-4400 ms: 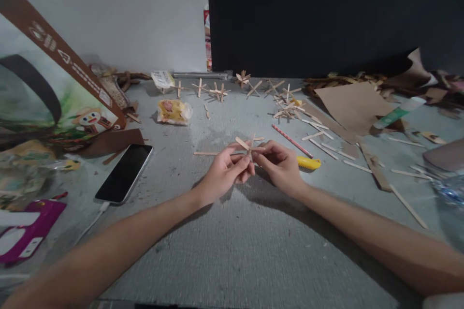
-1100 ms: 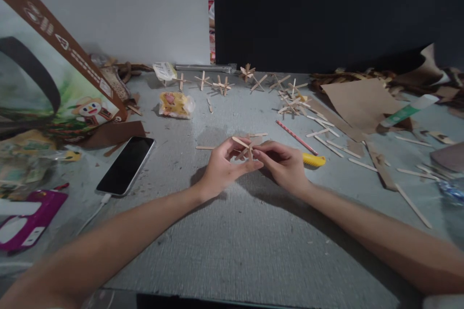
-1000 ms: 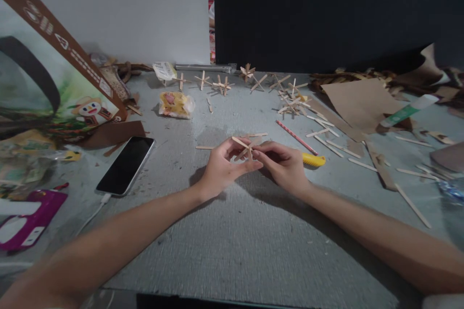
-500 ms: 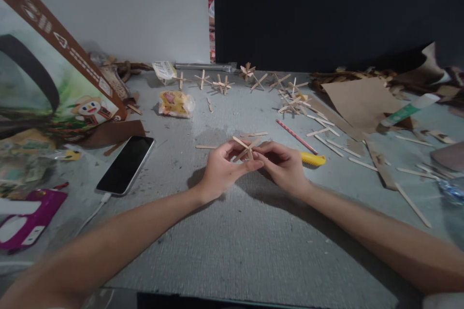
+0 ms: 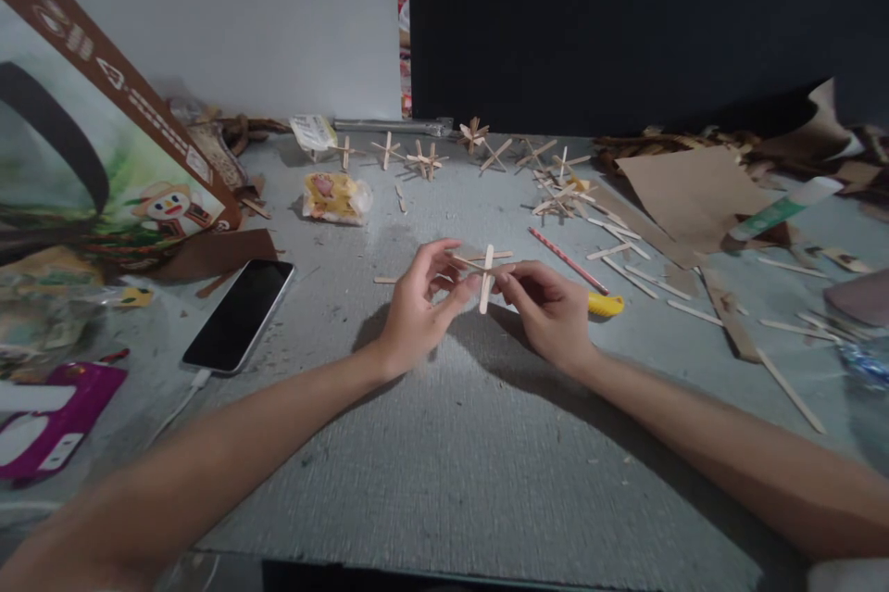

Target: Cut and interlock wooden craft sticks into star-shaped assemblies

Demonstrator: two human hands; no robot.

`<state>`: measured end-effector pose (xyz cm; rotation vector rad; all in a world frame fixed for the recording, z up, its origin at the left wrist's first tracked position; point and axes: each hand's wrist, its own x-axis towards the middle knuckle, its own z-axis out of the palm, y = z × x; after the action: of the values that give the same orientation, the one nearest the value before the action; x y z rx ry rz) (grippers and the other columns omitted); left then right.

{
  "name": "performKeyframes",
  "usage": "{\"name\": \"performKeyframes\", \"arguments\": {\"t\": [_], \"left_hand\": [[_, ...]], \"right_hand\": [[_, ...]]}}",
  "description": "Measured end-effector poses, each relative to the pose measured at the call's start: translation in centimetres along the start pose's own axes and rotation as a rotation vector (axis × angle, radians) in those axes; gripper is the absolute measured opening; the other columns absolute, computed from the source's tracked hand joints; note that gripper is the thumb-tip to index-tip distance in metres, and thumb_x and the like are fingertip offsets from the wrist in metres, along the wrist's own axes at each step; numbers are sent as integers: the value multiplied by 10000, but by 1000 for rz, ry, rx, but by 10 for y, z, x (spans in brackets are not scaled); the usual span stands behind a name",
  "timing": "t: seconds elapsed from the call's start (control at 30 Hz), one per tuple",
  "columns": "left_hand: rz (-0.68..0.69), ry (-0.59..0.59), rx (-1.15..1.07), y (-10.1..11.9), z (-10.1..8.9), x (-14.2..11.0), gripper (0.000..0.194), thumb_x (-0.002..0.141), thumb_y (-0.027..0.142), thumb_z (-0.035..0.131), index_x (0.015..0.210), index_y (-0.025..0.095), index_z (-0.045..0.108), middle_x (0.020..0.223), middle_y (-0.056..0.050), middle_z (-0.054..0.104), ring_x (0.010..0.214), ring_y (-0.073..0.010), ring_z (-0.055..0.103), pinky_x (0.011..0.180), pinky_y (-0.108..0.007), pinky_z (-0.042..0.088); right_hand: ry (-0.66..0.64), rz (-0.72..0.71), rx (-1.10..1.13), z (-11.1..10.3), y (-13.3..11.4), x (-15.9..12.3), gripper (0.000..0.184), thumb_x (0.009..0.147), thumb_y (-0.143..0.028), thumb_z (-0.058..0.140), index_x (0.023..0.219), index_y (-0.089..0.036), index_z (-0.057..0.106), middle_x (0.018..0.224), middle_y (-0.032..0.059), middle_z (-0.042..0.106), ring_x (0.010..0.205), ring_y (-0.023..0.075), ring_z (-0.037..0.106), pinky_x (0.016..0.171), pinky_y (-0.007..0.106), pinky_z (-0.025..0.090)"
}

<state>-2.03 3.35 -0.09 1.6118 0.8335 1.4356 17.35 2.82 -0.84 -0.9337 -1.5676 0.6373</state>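
Note:
A small cross of wooden craft sticks (image 5: 487, 296) is held up between my hands, one stick nearly upright and another lying across it. My right hand (image 5: 548, 307) pinches the right end of the crosswise stick between thumb and fingers. Curled around the left side of the cross, my left hand (image 5: 420, 309) has its thumb against the sticks and its index finger lifted. On the table behind lie a loose craft stick (image 5: 496, 255) and another stick (image 5: 384, 281) partly hidden by my left hand. A yellow cutter (image 5: 607, 305) lies beside my right hand, partly covered by it.
Several stick crosses (image 5: 387, 150) stand along the back. A red patterned pencil (image 5: 568, 260), loose sticks (image 5: 640, 284), brown cardboard (image 5: 691, 194) and a glue stick (image 5: 788, 209) lie right. A phone (image 5: 240, 316), yellow packet (image 5: 336, 199) and printed bag (image 5: 167, 175) are left.
The stick cross has been turned, so one stick now points nearly upright toward me. My left index finger has lifted, and my right hand has shifted slightly right.

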Motion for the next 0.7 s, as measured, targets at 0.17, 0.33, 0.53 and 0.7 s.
{"name": "performKeyframes", "arguments": {"t": [0.17,0.33,0.53,0.7], "left_hand": [[112,-57,147,-1,-5,6,216,1003,419,727,1052,208,735,1062,-79,764,972,-181,750,883,-315,611],[-15,-75,72,-2,-5,3,245,977,438,756,1026,199,748,956,-74,802,877,-190,779,799,-304,628],[12,-31,64,1,-5,2,222,981,419,752,970,198,765,879,-58,797,787,-166,759,740,-282,613],[57,8,107,-2,-5,2,208,990,405,745,983,201,779,910,-62,805,808,-167,762,736,-282,605]], "right_hand": [[-38,-91,-100,-2,1,1,135,1029,-318,676,1014,-228,776,888,43,812,762,170,744,680,309,573],[-69,-99,-143,-2,0,0,128,1038,-298,658,1028,-230,766,909,50,813,756,169,737,680,309,576],[-173,-116,-58,-3,1,-2,176,1037,-358,659,1145,-230,715,937,63,774,795,187,717,743,352,601],[-280,-149,39,-8,5,-1,366,1026,-509,661,1302,-269,656,1102,88,736,927,225,689,844,419,595]]}}
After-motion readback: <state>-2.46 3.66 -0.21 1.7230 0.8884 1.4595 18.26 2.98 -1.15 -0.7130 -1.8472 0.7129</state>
